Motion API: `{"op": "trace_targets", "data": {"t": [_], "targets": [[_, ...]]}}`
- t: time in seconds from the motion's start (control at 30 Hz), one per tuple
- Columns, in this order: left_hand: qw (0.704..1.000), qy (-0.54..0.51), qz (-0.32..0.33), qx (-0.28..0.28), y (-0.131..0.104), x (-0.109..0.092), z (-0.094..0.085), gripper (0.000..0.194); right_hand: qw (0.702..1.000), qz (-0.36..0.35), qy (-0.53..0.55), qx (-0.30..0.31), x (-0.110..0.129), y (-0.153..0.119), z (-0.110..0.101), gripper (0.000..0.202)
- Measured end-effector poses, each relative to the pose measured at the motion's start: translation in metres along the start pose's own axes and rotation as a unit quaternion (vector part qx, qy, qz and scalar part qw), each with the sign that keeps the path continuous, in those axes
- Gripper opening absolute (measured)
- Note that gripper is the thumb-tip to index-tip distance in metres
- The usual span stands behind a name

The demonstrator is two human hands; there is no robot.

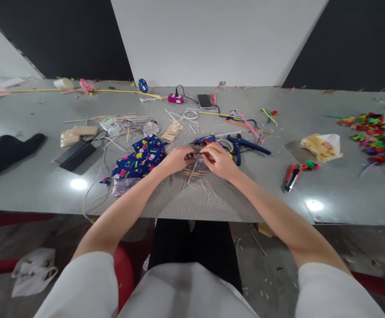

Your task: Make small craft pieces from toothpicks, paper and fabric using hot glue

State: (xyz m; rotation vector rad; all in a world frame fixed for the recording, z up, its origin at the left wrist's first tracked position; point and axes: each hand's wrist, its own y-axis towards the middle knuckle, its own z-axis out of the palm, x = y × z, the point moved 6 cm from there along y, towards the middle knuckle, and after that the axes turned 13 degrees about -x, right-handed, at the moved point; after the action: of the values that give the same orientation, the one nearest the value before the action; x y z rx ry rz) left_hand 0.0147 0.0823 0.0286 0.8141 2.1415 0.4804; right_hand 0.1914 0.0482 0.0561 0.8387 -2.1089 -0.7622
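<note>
My left hand and my right hand are close together above the middle of the table. Their fingers are bent inward around something small that I cannot make out. Thin wooden sticks lie scattered just below them. Behind my hands is a blue and orange glue gun, partly hidden. Blue-handled pliers lie beyond my right hand. Left of my left hand rests dark blue patterned fabric.
A red and black cutter and a plastic packet lie at the right, before colourful pipe-cleaner pieces. A black box is at the left. A phone and a purple power adapter stand near the wall, with cables around.
</note>
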Motion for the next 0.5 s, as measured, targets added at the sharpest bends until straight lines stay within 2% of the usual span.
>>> {"op": "trace_targets", "data": {"t": [0.1,0.2,0.3,0.37,0.5], "targets": [[1.000,-0.002,-0.027,0.010,0.000,0.006,-0.001,0.021,0.998,0.040,-0.023,0.040,-0.008,0.001,-0.003,0.027],[0.999,0.009,-0.039,0.020,0.000,0.009,-0.001,0.018,0.983,0.037,-0.045,0.172,-0.010,-0.002,0.002,0.031],[0.999,0.020,-0.036,0.016,0.001,0.008,-0.002,0.017,0.956,0.041,-0.049,0.287,-0.011,-0.007,0.006,0.014],[0.999,0.024,-0.035,0.014,0.001,0.007,-0.002,0.016,0.944,0.067,-0.059,0.318,-0.012,-0.007,0.006,0.010],[0.999,0.025,-0.039,0.000,0.001,0.010,-0.002,0.015,0.938,0.092,-0.041,0.333,-0.011,-0.008,0.006,0.006]]}}
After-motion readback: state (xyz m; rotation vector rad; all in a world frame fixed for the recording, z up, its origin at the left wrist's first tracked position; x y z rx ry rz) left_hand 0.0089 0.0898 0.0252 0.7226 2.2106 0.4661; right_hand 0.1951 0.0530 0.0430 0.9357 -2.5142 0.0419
